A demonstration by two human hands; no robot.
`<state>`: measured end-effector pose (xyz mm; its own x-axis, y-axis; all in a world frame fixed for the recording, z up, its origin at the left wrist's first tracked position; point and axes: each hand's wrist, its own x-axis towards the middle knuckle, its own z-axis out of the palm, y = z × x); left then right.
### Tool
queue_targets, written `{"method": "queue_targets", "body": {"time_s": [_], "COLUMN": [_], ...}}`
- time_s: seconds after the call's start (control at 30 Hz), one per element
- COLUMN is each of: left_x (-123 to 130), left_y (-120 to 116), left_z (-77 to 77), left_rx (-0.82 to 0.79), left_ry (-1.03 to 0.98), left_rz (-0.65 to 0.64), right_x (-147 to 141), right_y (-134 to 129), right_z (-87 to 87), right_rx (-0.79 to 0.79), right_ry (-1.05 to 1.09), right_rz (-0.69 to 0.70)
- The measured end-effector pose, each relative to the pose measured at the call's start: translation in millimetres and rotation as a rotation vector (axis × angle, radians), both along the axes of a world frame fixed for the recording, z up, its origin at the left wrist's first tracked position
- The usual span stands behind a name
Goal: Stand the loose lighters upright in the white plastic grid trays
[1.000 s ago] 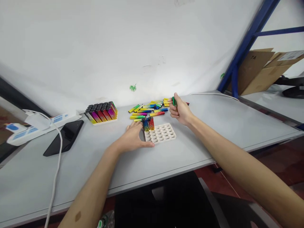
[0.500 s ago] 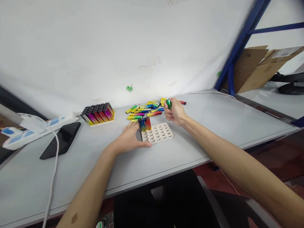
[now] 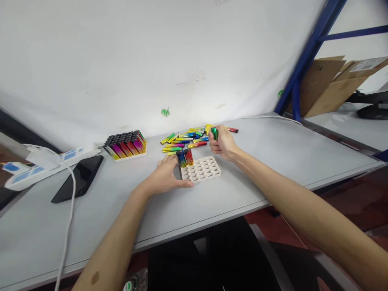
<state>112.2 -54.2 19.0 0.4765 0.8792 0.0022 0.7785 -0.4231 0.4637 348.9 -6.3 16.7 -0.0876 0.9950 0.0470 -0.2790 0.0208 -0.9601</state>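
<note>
Green lighter (image 3: 214,133) — its showing part roughly upright, leaning slightly left; most of its long axis is hidden in the fist. Glossy, metallic green. The right hand's (image 3: 222,142) grip is closed around it, near the loose lighters (image 3: 184,138). The left hand's (image 3: 166,176) grip is spread, thumb and fingers apart, beside the white tray (image 3: 206,169) — all at a grey table (image 3: 254,169) against a marked white wall (image 3: 127,60).

Black phone (image 3: 78,178) flat on worktop (image 3: 115,202), well left of the left hand (image 3: 166,174), white power strip (image 3: 50,165) beyond it, white cable (image 3: 70,214) crossing its edge, cardboard boxes (image 3: 330,87) far right of the right hand (image 3: 223,142).
</note>
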Motion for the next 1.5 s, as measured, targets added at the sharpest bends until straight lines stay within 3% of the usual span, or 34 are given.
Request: {"method": "queue_targets", "body": {"time_s": [0.3, 0.43, 0.63, 0.97, 1.13, 1.33, 1.4, 1.5], "left_x": [-1, -1, -1, -1, -2, -1, 0, 0], "left_y": [1, 1, 1, 2, 3, 3, 2, 2], "left_z": [-0.5, -0.9, -1.7, -2.8, -4.7, -3.4, -2.5, -1.8], "left_rx": [-0.026, -0.027, -0.025, -0.027, -0.021, -0.022, -0.021, -0.017], "left_ry": [0.005, -0.002, 0.008, 0.026, 0.030, 0.034, 0.037, 0.041], "left_rz": [-0.004, -0.013, 0.005, 0.004, -0.002, -0.006, -0.001, 0.000], "right_x": [-3, -8, -8, -8, -6, 2, 6, 14], "right_y": [0, -1, -7, -3, -5, -2, 4, 18], "right_z": [-2.5, -5.3, -7.0, -15.0, -12.9, -12.4, -15.8, -24.9], "right_rx": [-0.018, 0.078, 0.290, 0.459, 0.448, 0.315, 0.273, 0.329], "right_ry": [-0.032, -0.037, -0.349, -0.529, -0.599, -0.633, -0.583, -0.706], "right_rz": [0.018, 0.062, 0.208, 0.183, 0.258, 0.345, 0.244, -0.101]}}
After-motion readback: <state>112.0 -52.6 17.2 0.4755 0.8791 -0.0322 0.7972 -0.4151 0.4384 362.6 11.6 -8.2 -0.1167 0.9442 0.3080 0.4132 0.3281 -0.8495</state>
